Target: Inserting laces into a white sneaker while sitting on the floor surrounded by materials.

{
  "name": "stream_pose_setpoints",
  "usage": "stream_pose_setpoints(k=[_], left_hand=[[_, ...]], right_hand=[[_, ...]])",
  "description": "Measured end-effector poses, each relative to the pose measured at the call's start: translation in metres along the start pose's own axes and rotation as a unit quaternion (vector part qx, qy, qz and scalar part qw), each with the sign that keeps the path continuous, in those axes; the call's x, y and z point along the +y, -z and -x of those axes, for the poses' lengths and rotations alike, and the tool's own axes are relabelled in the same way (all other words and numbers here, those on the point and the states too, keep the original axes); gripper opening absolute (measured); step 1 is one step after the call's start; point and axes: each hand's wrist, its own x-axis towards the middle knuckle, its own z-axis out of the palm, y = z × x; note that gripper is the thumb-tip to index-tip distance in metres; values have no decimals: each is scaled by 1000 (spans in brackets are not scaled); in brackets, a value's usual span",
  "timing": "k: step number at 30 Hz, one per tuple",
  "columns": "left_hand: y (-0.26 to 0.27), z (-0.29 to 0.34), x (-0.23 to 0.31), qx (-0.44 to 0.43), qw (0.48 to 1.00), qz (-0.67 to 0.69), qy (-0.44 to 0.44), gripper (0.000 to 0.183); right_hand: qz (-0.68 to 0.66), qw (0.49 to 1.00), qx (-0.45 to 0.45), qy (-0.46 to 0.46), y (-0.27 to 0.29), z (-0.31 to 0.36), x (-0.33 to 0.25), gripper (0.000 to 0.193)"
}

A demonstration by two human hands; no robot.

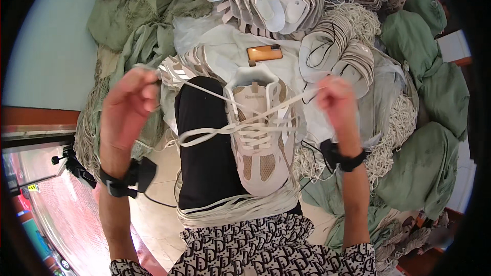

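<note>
A beige-and-white sneaker [262, 159] lies on my lap, toe toward me, beside my black-clothed thigh [202, 163]. Off to its left, my left hand [130, 103] is raised with its fingers pinched on one stretch of shoelace. To the right, my right hand [336, 98] is closed on another stretch of the flat, off-white shoelace [294, 101]. Both stretches run to the upper eyelets and tongue, where they cross. A loose loop of lace hangs left across the black cloth. Lower eyelets are laced in rows. A bundle of pale laces [230, 213] lies across my lap.
An orange phone [265, 52] lies on white sheeting beyond the shoe. Stacked shoe uppers [327, 46] and heaps of tangled laces [396, 122] stand ahead and right. Green cloth sacks [419, 168] line the right; green cloth [138, 5] lies far left. Black wrist straps with cables circle both wrists.
</note>
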Motion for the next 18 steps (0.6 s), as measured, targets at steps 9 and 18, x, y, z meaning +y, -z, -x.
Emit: stream_pose_setpoints(k=[9,18], left_hand=[[213,-19,21,238,760,-603,44,15],[-35,1,-88,-177,599,-706,-334,26]], right_hand=[[-70,952,288,-80,253,0,-4,19],[577,795,166,85,97,-6,-38,39]])
